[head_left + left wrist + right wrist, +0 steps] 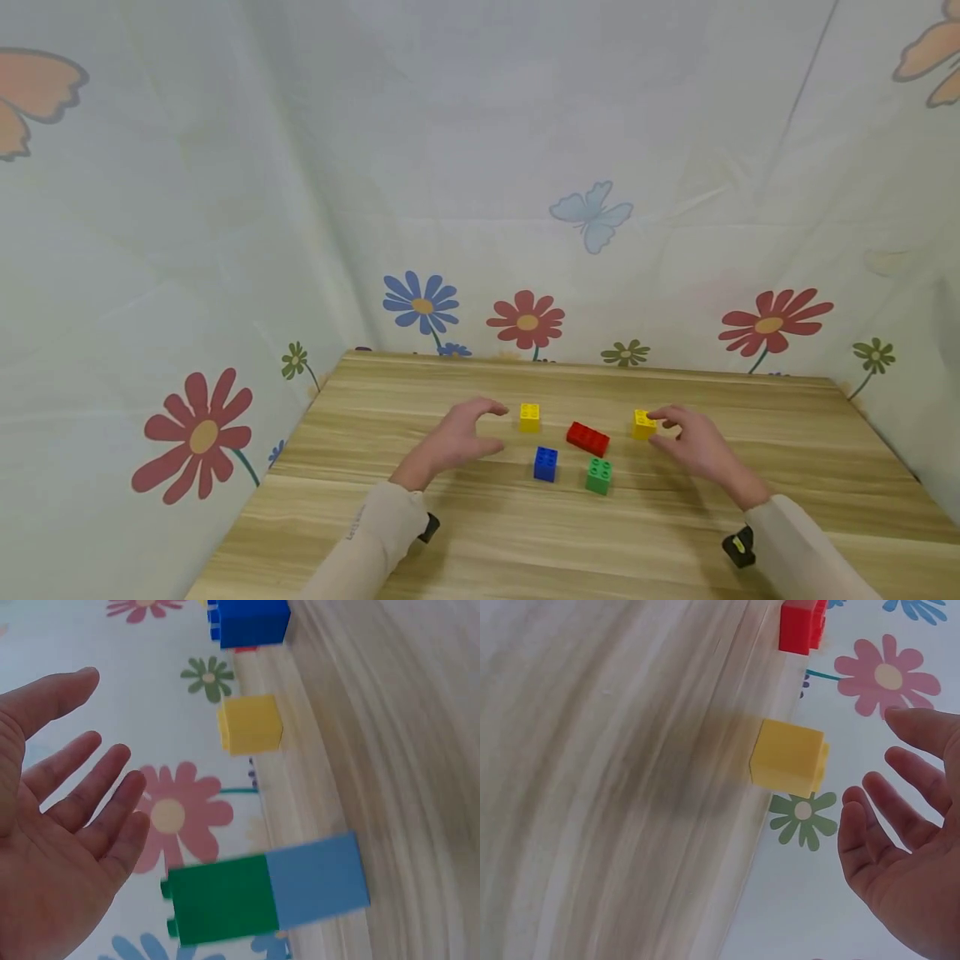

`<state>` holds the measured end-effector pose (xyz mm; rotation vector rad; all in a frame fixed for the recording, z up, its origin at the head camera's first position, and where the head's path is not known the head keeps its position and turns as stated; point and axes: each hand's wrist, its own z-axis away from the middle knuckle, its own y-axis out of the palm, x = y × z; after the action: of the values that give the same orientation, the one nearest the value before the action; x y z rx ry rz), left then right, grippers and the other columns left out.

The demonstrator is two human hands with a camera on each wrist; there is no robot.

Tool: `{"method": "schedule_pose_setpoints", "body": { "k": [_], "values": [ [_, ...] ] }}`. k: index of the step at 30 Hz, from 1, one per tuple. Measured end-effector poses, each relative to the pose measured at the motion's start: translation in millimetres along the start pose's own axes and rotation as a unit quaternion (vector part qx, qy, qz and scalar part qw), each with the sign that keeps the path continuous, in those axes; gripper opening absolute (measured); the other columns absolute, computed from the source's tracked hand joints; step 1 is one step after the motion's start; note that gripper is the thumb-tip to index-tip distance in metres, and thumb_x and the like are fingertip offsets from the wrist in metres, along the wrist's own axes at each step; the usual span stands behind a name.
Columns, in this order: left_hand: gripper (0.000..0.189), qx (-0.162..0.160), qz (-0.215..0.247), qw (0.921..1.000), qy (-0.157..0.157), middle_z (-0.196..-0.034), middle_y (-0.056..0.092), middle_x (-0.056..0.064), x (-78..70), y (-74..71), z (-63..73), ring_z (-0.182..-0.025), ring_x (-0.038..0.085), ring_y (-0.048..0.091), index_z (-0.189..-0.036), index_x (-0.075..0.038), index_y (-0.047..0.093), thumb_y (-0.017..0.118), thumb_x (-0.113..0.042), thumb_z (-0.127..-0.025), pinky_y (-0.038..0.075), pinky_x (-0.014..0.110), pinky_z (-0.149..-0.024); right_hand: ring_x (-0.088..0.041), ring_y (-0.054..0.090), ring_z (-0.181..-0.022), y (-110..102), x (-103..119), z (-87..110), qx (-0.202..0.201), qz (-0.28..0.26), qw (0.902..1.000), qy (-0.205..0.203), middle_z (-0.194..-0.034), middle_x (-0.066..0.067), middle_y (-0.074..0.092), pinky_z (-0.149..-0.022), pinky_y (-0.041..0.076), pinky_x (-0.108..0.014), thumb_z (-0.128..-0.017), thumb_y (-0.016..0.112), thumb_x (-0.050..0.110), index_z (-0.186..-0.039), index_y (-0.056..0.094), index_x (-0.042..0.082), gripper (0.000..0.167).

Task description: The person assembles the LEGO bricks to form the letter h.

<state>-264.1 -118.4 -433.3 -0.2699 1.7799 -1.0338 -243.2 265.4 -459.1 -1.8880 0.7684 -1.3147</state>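
Observation:
My left hand point(457, 435) hovers over the left of the table, fingers spread and holding nothing. A stack of a green brick point(223, 901) on a light blue brick point(319, 881) stands close to it in the left wrist view; the head view hides this stack. To that hand's right is a yellow brick point(529, 418). My right hand point(697, 442) has its thumb and fingers parted beside a second yellow brick point(642, 425), overlapping it in the head view. Between the hands lie a red brick point(588, 438), a blue brick point(546, 464) and a green brick point(599, 476).
The wooden table point(517, 550) ends at the back against a white curtain point(480, 167) printed with flowers and butterflies. More of the curtain hangs along the left and right sides. A dark strap piece point(739, 547) sits at the right wrist.

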Motion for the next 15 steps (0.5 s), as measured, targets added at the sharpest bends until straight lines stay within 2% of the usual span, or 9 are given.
{"method": "schedule_pose_setpoints", "body": {
  "k": [8,15],
  "values": [
    [0.046,0.050,0.004,0.9987,-0.012,-0.127,0.056,0.002,-14.7,31.7,-7.7,-0.118,0.026,0.050,-0.127,-0.009,0.055,0.070,-0.023,-0.086,0.042,0.039,-0.096,-0.040,0.054,-0.102,6,-12,-10.2,0.007,-0.008,0.9999,-0.003,-0.122,-0.023,0.054,-0.079,0.050,-0.051,-0.086,0.069,0.011,-0.119,0.060,-0.001,0.036],
    [0.051,0.075,-0.045,0.9962,-0.008,-0.129,0.054,0.004,-16.9,54.3,-11.9,-0.117,0.024,0.050,-0.130,-0.011,0.054,0.073,-0.025,-0.084,0.043,0.037,-0.095,-0.043,0.054,-0.103,7,-12,-13.5,0.011,-0.008,0.9999,0.003,-0.126,-0.026,0.050,-0.080,0.049,-0.053,-0.085,0.069,0.010,-0.123,0.057,-0.003,0.041]
  ]
}}
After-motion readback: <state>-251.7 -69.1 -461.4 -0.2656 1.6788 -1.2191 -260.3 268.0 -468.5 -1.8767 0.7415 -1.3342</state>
